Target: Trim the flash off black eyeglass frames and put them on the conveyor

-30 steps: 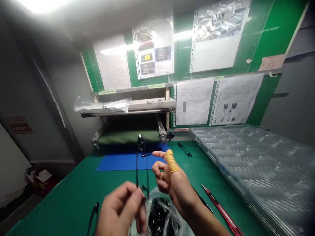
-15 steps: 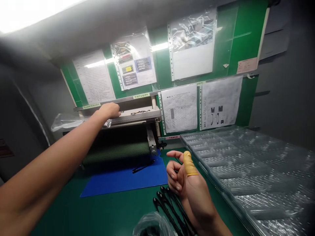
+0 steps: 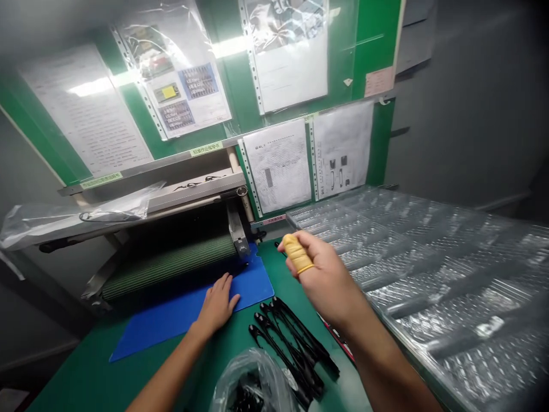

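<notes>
My left hand (image 3: pixel 218 304) lies palm down on the blue mat (image 3: pixel 171 332), fingers stretched out, just in front of the conveyor roller (image 3: pixel 171 266). Whatever is under its palm is hidden; a small dark tip shows past the fingers. My right hand (image 3: pixel 315 269), with a yellow finger cot (image 3: pixel 297 253) on the thumb, is closed above the green table beside the clear tray. A dark end peeks out beyond its fingers, but I cannot tell whether it is held. Several slim black plastic parts with long loop openings (image 3: pixel 291 343) lie side by side between my forearms.
A clear plastic bag (image 3: pixel 261 366) with small black pieces stands at the front. The compartmented clear tray (image 3: pixel 412 320) fills the right side. Behind the conveyor, a white ledge (image 3: pixel 195 191) carries small dark pieces and another plastic bag (image 3: pixel 115 212). Sheets hang on the green board (image 3: pixel 283 123).
My left hand has come down from the white ledge to the blue mat, where a black part lay. My right hand's fingers have curled closed. The view has shifted right and down.
</notes>
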